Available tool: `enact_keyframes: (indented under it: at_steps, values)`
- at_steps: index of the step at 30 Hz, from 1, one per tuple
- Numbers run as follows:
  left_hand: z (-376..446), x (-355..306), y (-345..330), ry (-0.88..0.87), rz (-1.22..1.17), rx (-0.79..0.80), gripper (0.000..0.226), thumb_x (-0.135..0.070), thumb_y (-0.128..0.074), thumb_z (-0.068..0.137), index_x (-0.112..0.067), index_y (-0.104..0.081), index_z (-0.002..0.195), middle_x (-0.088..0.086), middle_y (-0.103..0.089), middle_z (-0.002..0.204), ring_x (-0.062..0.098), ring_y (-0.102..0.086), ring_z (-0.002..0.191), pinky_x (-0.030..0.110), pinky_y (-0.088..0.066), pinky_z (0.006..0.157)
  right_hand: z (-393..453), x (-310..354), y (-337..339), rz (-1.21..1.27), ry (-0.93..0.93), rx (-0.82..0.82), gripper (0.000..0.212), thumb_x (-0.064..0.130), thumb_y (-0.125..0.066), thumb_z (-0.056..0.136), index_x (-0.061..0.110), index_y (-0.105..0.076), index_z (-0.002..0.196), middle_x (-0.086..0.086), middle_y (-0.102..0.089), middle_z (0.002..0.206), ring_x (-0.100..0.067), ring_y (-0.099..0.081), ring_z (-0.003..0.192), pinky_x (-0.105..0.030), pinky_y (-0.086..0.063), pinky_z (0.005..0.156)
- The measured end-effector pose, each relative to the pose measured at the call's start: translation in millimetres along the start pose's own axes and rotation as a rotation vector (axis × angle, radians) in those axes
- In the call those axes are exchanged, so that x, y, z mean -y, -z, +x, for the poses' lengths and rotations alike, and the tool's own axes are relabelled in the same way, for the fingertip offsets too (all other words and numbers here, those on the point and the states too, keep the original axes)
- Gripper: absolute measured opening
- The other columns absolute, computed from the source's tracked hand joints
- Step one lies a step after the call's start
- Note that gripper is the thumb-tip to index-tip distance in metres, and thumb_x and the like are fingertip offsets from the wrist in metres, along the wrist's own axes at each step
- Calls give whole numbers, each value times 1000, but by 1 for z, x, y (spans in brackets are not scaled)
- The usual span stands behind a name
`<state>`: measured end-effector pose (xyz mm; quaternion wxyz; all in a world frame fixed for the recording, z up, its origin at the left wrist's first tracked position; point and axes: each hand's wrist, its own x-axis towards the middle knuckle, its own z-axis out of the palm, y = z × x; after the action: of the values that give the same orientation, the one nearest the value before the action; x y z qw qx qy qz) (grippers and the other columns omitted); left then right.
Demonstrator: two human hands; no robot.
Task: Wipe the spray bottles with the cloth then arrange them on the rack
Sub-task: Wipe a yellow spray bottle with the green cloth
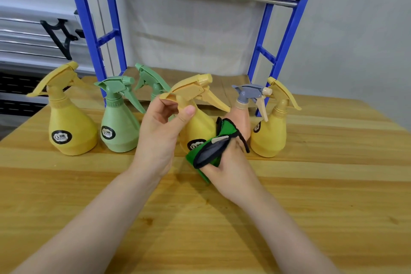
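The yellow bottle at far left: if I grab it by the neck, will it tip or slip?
The far-left yellow bottle probably stands steady: its base is much wider than its neck. It looks like opaque plastic, so the fill level cannot be told; it is likely light if empty. The smooth body may be slippery, but the trigger head overhangs the neck and should stop a grip sliding up.

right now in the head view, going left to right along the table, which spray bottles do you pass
yellow bottle at far left → green bottle → yellow bottle held by the left hand → peach bottle with grey sprayer → yellow bottle at far right. A second green bottle behind is left out, mostly hidden.
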<state>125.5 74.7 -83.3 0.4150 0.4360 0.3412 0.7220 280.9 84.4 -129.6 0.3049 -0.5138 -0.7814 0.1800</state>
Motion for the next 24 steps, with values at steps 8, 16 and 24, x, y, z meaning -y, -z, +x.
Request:
enact_keyframes:
  at_steps: [8,16,24]
  values:
    - [-15,14,-16,-35,120,11,26,1,-74,78,-16,-55,82,-9,-64,76,5,-60,77,21,-50,73,28,29,3,-157,29,-189,65,60,-41,70,19,-58,117,3,-64,106,-15,-55,105,-16,-33,90]
    - [-10,12,-6,-43,209,194,13,-17,-72,85,-13,-65,95,-3,-70,92,11,-64,92,24,-50,81,27,35,16,-12,142,-284,36,47,-52,77,22,-69,96,6,-70,94,-6,-47,97,5,-18,85]
    - [-4,9,3,60,68,306,45,-35,-64,80,-10,-57,116,7,-63,113,20,-58,108,30,-46,91,19,45,43,134,129,-27,18,44,-62,82,30,-68,91,11,-67,84,-4,-60,84,-38,-53,75]
